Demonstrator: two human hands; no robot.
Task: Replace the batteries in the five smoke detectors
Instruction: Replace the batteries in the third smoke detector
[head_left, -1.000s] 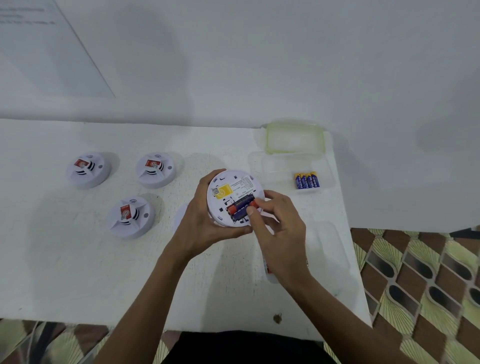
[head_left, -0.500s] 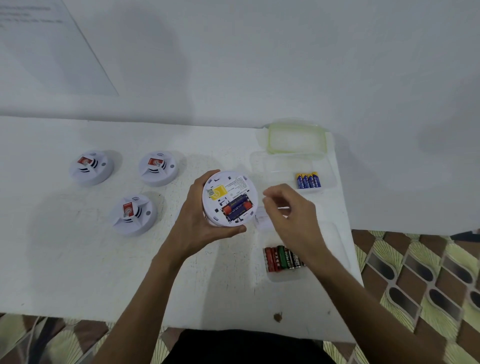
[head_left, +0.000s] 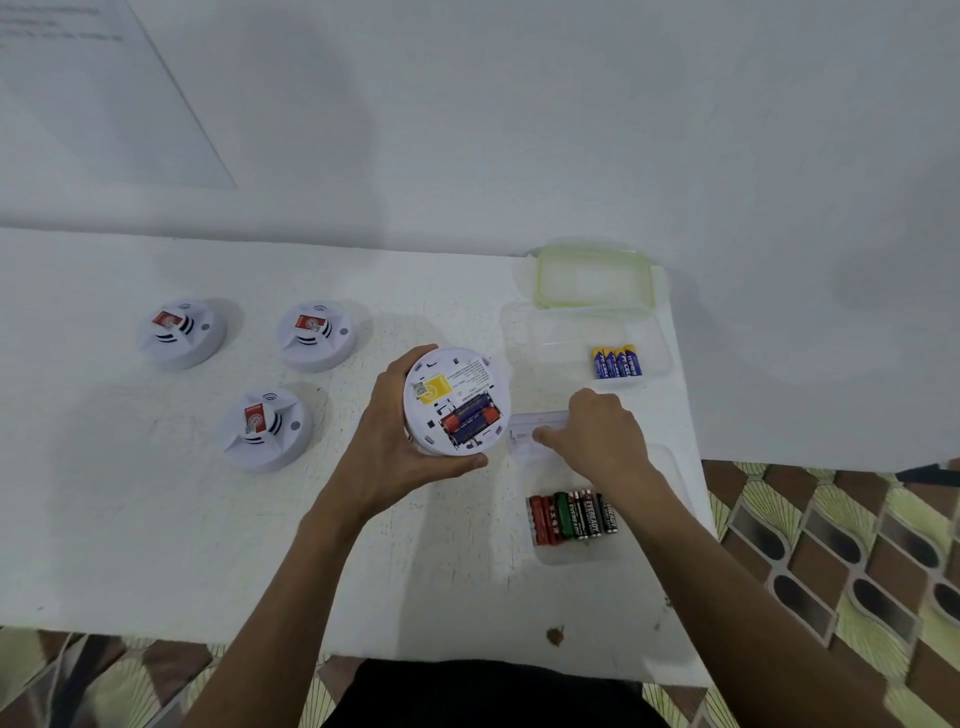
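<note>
Left hand (head_left: 387, 447) grips the round white plastic smoke detector (head_left: 457, 400), back side up, battery bay open, two purple-and-red cells (head_left: 470, 418) seated. Right hand (head_left: 597, 441) rests on the small white battery cover (head_left: 530, 431) lying on the white table (head_left: 156, 545); fingertips hidden under the hand, can't tell if it's pinching. Clear tray of mixed red, green and black batteries (head_left: 571, 517) just beside the wrist, partly covered. Four blue-yellow batteries (head_left: 616, 362) in the far clear container. Three white face-up detectors (head_left: 265, 428) sit to the left.
</note>
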